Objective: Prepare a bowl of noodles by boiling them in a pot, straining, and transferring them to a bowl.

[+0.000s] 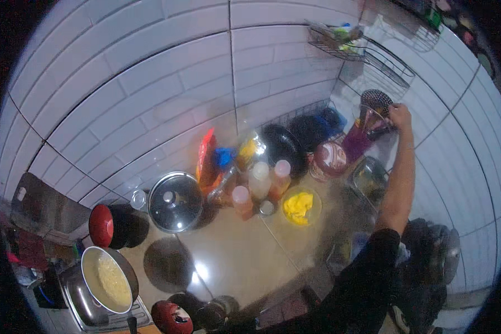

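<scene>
My right hand point(401, 115) is raised into the far right corner, its fingers curled beside a dark perforated skimmer point(375, 100). The skimmer stands among other utensils above a purple holder point(356, 140). Whether the fingers grip a utensil there is hard to make out. Below the bare forearm lies a clear container point(369, 177). Close to the holder stands a tub with a brownish-red lid point(330, 158). My left hand is out of view. On the counter point(242, 250) before me, a round dish holds a soft yellow mass point(299, 208).
Several bottles with pale caps point(260, 173) stand near the wall, beside a glass-lidded pot point(175, 202). At lower left, a pan point(134, 273) of pale food sits over the stove point(75, 300). Red bowls point(101, 225) flank it. A wire rack point(384, 62) hangs above the corner.
</scene>
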`<action>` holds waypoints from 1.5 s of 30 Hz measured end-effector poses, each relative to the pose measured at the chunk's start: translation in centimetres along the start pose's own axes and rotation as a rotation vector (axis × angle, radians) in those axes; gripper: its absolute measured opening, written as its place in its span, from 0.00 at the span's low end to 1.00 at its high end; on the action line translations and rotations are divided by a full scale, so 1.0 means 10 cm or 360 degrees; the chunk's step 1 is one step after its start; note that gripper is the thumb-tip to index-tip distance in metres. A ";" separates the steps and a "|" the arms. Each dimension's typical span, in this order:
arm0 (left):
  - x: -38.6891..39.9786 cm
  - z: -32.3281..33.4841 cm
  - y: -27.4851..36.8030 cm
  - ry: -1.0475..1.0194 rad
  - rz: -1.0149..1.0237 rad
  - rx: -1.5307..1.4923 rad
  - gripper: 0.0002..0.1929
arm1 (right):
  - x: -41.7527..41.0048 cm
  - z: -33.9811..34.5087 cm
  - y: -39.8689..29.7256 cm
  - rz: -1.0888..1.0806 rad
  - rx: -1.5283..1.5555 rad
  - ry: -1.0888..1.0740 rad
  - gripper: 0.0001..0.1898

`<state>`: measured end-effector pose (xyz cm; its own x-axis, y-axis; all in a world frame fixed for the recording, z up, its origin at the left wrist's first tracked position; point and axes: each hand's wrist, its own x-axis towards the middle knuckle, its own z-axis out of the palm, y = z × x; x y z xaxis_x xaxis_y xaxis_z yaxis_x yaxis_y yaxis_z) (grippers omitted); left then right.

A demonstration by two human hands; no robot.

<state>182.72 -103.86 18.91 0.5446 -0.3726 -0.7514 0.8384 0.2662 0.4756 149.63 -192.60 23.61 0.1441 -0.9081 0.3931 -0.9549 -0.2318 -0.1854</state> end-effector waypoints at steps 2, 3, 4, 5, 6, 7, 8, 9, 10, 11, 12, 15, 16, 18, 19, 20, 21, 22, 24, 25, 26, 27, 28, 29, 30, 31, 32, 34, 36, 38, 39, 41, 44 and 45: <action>0.01 0.00 0.00 -0.0059 -0.0024 -0.0047 0.13 | 0.11 0.07 0.03 0.0013 0.0017 0.0028 0.20; 0.01 -0.01 0.00 -0.0094 -0.0040 -0.0072 0.13 | 0.17 0.07 0.05 0.0040 0.0029 0.0059 0.21; 0.00 -0.01 0.00 -0.0130 -0.0055 -0.0096 0.13 | 0.23 0.13 0.10 0.0029 0.0027 0.0066 0.21; 0.04 -0.06 0.02 -0.0186 -0.0075 -0.0134 0.13 | 0.37 0.21 0.21 -0.0045 -0.0252 -0.0044 0.24; 0.09 -0.08 0.03 -0.0240 -0.0096 -0.0166 0.13 | 0.48 0.27 0.30 -0.0108 -0.0533 -0.0155 0.28; 0.12 -0.09 0.03 -0.0285 -0.0108 -0.0197 0.13 | 0.55 0.33 0.35 -0.0120 -0.0537 -0.0136 0.28; 0.14 -0.08 0.03 -0.0325 -0.0116 -0.0224 0.13 | 0.57 0.40 0.41 0.0023 -0.0403 -0.0140 0.30; 0.15 -0.06 0.03 -0.0361 -0.0121 -0.0243 0.13 | 0.57 0.45 0.45 0.0170 -0.0263 -0.0150 0.32; 0.16 -0.03 0.02 -0.0396 -0.0127 -0.0258 0.13 | 0.61 0.49 0.50 0.0165 -0.0257 -0.0147 0.32; 0.14 0.00 0.01 -0.0422 -0.0122 -0.0266 0.13 | 0.62 0.54 0.51 0.0139 -0.0271 -0.0185 0.32; 0.12 0.03 -0.01 -0.0444 -0.0115 -0.0268 0.13 | 0.62 0.60 0.54 0.0116 -0.0284 -0.0228 0.33; -0.46 -0.49 -0.28 -0.0441 0.0102 -0.0605 0.14 | 0.56 0.31 -1.25 -0.0109 0.0089 -0.0119 0.31; 0.50 -0.10 0.04 -0.0595 -0.0284 -0.0543 0.15 | 0.38 -0.09 -0.30 0.0130 -0.0216 -0.0078 0.31; 0.49 -0.15 0.03 -0.0526 -0.0260 -0.0385 0.15 | 0.24 -0.11 -0.06 0.0365 -0.0386 -0.0274 0.29; 0.20 -0.19 -0.08 -0.0417 -0.0138 -0.0309 0.16 | 0.20 0.08 -0.23 0.0321 -0.0293 -0.0316 0.29; 0.15 -0.22 -0.08 -0.0412 -0.0118 -0.0316 0.16 | 0.10 0.05 -0.40 0.0261 -0.0392 -0.0188 0.25; 0.12 -0.26 -0.07 -0.0411 -0.0113 -0.0299 0.16 | 0.05 0.04 -0.50 0.0204 -0.0495 -0.0059 0.21; 0.09 -0.29 -0.06 -0.0408 -0.0111 -0.0279 0.16 | 0.10 0.16 -0.48 0.0194 -0.0486 -0.0064 0.21; 0.18 -0.34 -0.04 -0.0493 -0.0110 -0.0312 0.16 | 0.22 0.23 -0.33 0.0103 -0.0648 0.0202 0.13; 0.24 -0.35 -0.04 -0.0563 -0.0109 -0.0344 0.17 | 0.27 0.18 -0.25 0.0110 -0.0661 0.0219 0.13; 0.26 -0.35 -0.03 -0.0568 -0.0112 -0.0347 0.17 | 0.25 0.14 -0.25 0.0039 -0.0748 0.0291 0.10; 0.28 -0.33 -0.03 -0.0545 -0.0153 -0.0370 0.17 | 0.24 0.12 -0.26 -0.0033 -0.0832 0.0359 0.08; 0.28 -0.32 -0.02 -0.0519 -0.0191 -0.0391 0.16 | 0.25 0.09 -0.27 -0.0033 -0.0829 0.0360 0.08; 0.26 -0.29 -0.02 -0.0517 -0.0190 -0.0386 0.16 | 0.26 0.04 -0.32 -0.0095 -0.0936 0.0443 0.07; 0.23 -0.26 -0.03 -0.0418 -0.0134 -0.0350 0.16 | 0.24 -0.02 -0.36 -0.0157 -0.1041 0.0526 0.06; 0.21 -0.24 -0.05 -0.0322 -0.0086 -0.0314 0.15 | 0.21 -0.08 -0.34 -0.0152 -0.1046 0.0522 0.06; 0.21 -0.23 -0.06 -0.0323 -0.0091 -0.0309 0.15 | 0.18 -0.15 -0.33 -0.0252 -0.1103 0.0579 0.05; 0.21 -0.23 -0.08 -0.0281 0.0064 -0.0243 0.14 | 0.10 -0.25 -0.24 -0.0348 -0.1179 0.0631 0.05; 0.22 -0.29 -0.04 -0.0266 0.0069 -0.0199 0.14 | 0.05 -0.27 -0.12 -0.0569 -0.0946 0.0853 0.06; 0.23 -0.32 -0.03 -0.0259 0.0082 -0.0157 0.14 | 0.01 -0.29 -0.08 -0.0636 -0.0876 0.0945 0.06; 0.23 -0.31 -0.03 -0.0271 0.0081 -0.0163 0.14 | 0.00 -0.30 -0.08 -0.0706 -0.0794 0.1040 0.06; 0.23 -0.29 -0.02 -0.0298 0.0083 -0.0177 0.14 | -0.01 -0.35 -0.07 -0.0687 -0.0830 0.1057 0.05; 0.24 -0.20 0.00 -0.0337 0.0086 -0.0197 0.14 | -0.06 -0.47 0.00 -0.0722 -0.0854 0.1119 0.06; 0.23 -0.17 0.00 -0.0344 0.0089 -0.0206 0.14 | -0.08 -0.51 0.02 -0.0779 -0.0839 0.1161 0.06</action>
<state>183.96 -103.21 16.43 0.5940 -0.5319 -0.6035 0.8045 0.3980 0.4410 148.04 -190.15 27.84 0.5239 -0.2811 0.8041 -0.8518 -0.1774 0.4929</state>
